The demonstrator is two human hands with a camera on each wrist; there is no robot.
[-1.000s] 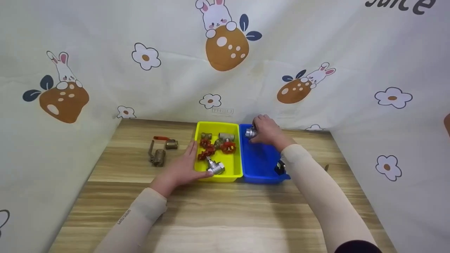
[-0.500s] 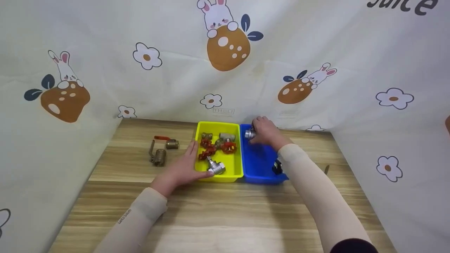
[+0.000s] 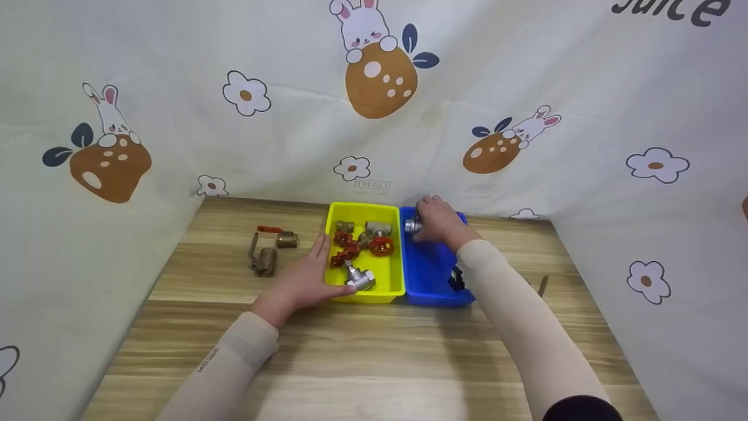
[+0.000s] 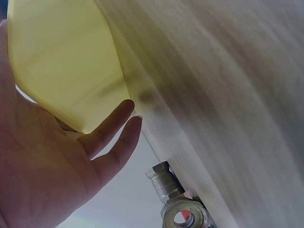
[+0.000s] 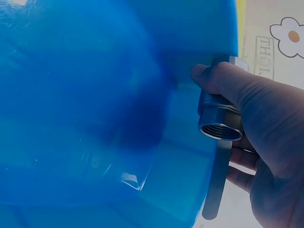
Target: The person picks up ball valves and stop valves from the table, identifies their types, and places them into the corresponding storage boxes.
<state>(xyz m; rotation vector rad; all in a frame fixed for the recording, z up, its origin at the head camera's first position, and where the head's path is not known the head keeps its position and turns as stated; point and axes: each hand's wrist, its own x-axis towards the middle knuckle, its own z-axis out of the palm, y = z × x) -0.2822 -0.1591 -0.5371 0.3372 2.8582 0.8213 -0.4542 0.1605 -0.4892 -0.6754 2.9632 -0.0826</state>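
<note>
Right wrist view: right hand [image 5: 278, 135] pinches a metal valve [image 5: 213, 115], right of frame, over the blue bin [image 5: 95, 95], its long handle [image 5: 217, 185] pointing down-frame. Head view: left hand [image 3: 301, 282], spread against the yellow bin [image 3: 387, 276], is farther from it.

Creamy, lightly creased sheeting [image 3: 286, 146] walls the space from nine o'clock through twelve to three. Rabbits on brown fruit are printed at nine, twelve and two, with outlined flowers between; dark lettering [image 3: 672, 11] at two, cropped above, seems to read "juice". Wood-grain tabletop [image 3: 374, 339] spreads toward six, catching a pale sheen.
</note>
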